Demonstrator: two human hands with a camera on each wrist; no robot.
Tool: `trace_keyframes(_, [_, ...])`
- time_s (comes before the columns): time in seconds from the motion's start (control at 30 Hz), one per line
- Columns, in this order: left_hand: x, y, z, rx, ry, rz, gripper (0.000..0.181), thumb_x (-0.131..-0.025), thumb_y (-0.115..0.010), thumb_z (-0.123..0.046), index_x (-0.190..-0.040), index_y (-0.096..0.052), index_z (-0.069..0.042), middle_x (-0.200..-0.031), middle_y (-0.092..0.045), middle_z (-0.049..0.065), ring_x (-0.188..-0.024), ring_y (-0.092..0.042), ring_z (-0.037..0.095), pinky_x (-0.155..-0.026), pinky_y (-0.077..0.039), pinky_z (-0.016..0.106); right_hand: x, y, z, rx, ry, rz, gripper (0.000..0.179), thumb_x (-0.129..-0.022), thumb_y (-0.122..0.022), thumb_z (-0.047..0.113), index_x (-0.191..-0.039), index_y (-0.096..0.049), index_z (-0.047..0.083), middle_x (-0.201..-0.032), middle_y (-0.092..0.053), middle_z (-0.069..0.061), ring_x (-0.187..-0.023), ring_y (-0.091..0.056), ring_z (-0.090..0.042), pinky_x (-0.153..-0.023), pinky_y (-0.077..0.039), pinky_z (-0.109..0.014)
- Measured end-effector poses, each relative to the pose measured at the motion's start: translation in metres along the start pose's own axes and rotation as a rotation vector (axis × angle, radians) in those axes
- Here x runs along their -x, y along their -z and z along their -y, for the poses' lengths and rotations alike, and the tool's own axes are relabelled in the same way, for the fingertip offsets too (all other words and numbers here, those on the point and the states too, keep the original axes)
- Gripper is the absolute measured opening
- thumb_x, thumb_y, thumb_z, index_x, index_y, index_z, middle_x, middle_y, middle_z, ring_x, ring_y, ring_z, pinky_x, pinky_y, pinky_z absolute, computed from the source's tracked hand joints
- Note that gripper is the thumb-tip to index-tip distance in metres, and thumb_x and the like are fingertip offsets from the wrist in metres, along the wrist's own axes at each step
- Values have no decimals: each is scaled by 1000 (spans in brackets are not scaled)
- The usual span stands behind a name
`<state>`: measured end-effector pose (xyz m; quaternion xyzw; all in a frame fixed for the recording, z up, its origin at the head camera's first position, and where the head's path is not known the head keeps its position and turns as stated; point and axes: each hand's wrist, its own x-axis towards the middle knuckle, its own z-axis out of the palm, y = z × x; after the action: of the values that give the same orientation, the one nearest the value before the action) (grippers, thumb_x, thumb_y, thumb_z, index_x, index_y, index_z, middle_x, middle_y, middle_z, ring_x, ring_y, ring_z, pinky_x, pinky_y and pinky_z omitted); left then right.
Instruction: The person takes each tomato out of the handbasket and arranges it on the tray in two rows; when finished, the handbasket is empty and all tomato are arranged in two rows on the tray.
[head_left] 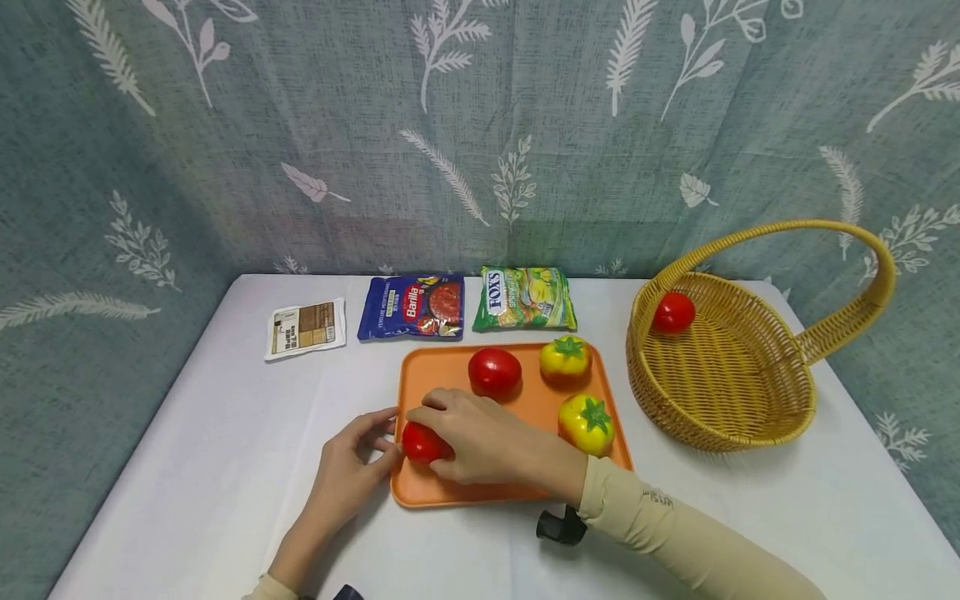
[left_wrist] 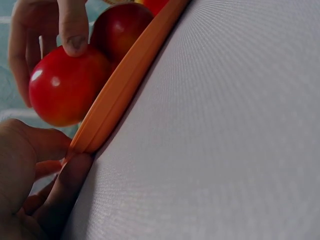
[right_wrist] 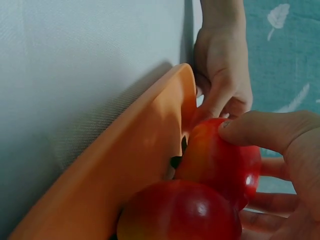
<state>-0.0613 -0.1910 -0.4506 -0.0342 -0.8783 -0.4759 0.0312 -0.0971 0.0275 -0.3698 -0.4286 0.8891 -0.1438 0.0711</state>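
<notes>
My right hand (head_left: 480, 437) grips a red tomato (head_left: 424, 442) over the left part of an orange tray (head_left: 480, 496). In the right wrist view, the thumb lies on one side of this tomato (right_wrist: 220, 160) and the fingers reach round the other. Its green leaves show underneath. At the tray's left edge, my left hand (head_left: 351, 467) pinches the rim between thumb and fingers, as the left wrist view shows. Another red tomato (head_left: 495, 372) lies farther back on the tray. Two yellow tomatoes with green leaves, one behind (head_left: 566, 360) and one nearer (head_left: 587, 425), sit on its right side.
A wicker basket (head_left: 720, 433) with a tall handle stands right of the tray, holding one red tomato (head_left: 673, 313). Behind the tray lie a blue Barilla pouch (head_left: 412, 307), a green Fox's bag (head_left: 525, 299) and, farther left, a white-and-brown packet (head_left: 305, 328). A patterned curtain (head_left: 360, 150) hangs behind.
</notes>
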Motion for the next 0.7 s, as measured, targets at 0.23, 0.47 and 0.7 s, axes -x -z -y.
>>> trace_keyframes(0.23, [1,0,0,-5,-3,-1,51,-82,-73,3,-130,-65,-11,-107,-69,2,-81,-64,9,-87,-48,23,-1,-3,1,2,14,19,61,-82,-81,32,-137,-59,17,-131,-57,-4,-114,-56,-17,-91,-51,-28])
trace_keyframes(0.47, [1,-1,0,5,3,4,52,-82,-72,5,-131,-65,-10,-108,-68,3,-82,-63,11,-85,-49,22,-2,-7,4,1,12,57,62,-81,-82,32,-137,-58,18,-134,-56,-4,-117,-54,-16,-91,-50,-27])
trace_keyframes(0.7, [1,-1,0,-1,-4,0,52,-81,-72,5,-131,-65,-11,-107,-68,2,-81,-64,10,-86,-50,23,-3,-7,6,6,-8,63,70,-80,-82,36,-142,-54,18,-140,-53,-4,-125,-52,-20,-92,-51,-32])
